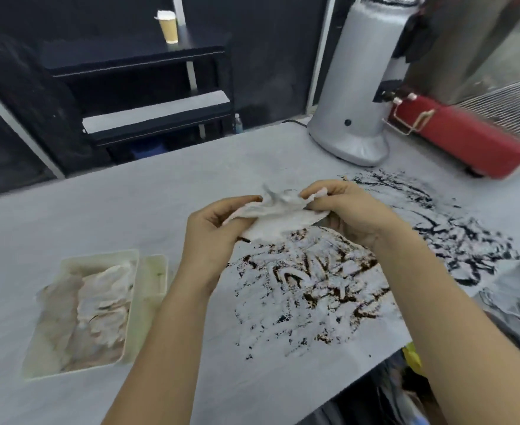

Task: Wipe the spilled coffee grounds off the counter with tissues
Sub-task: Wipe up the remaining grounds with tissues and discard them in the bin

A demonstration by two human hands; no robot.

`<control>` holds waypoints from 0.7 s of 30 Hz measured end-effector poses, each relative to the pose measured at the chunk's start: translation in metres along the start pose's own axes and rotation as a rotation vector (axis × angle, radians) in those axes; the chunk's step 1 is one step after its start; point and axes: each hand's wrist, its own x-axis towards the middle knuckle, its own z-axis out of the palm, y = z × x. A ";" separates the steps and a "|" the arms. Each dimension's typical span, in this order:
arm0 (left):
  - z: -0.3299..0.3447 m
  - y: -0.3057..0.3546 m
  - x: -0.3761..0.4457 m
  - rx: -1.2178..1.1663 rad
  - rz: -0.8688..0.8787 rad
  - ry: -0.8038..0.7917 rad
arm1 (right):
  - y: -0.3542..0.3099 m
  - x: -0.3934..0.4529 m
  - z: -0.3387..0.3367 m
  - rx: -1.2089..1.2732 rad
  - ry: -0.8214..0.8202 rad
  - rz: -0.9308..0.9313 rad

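Coffee grounds lie smeared all over the surface, so most wiping looks left to do. Left hand and right hand both pinch one tissue just above the mess.

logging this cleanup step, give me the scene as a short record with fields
left hand: left hand pinches one end of the crumpled white tissue
right hand: right hand pinches the other end
tissue height: cannot tell if it touches the counter
spill: dark smeared coffee grounds across the pale grey counter
tray: pale rectangular plastic tray of used tissues, left of the arms
behind: silver cylindrical grinder
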 end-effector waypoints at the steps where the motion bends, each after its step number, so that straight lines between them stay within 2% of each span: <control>1: 0.009 -0.007 0.002 -0.097 -0.072 0.010 | 0.004 -0.006 -0.009 0.076 0.042 0.029; 4: 0.027 -0.025 0.007 -0.275 -0.226 0.011 | 0.021 -0.023 -0.029 0.239 0.170 0.106; 9: 0.048 -0.038 0.008 -0.306 -0.260 -0.062 | 0.039 -0.036 -0.049 0.458 0.288 0.155; 11: 0.050 -0.036 0.009 -0.449 -0.317 -0.120 | 0.038 -0.035 -0.059 0.397 0.295 0.139; 13: 0.049 -0.038 0.012 -0.539 -0.365 -0.252 | 0.032 -0.035 -0.067 0.223 0.269 0.139; 16: 0.050 -0.032 0.018 -0.291 -0.423 -0.249 | 0.024 -0.030 -0.077 -0.010 0.202 0.162; 18: 0.054 -0.025 0.022 -0.077 -0.375 -0.274 | 0.019 -0.025 -0.082 -0.084 0.182 0.160; 21: 0.056 -0.010 0.028 0.099 -0.278 -0.374 | 0.007 -0.012 -0.087 -0.200 0.137 0.098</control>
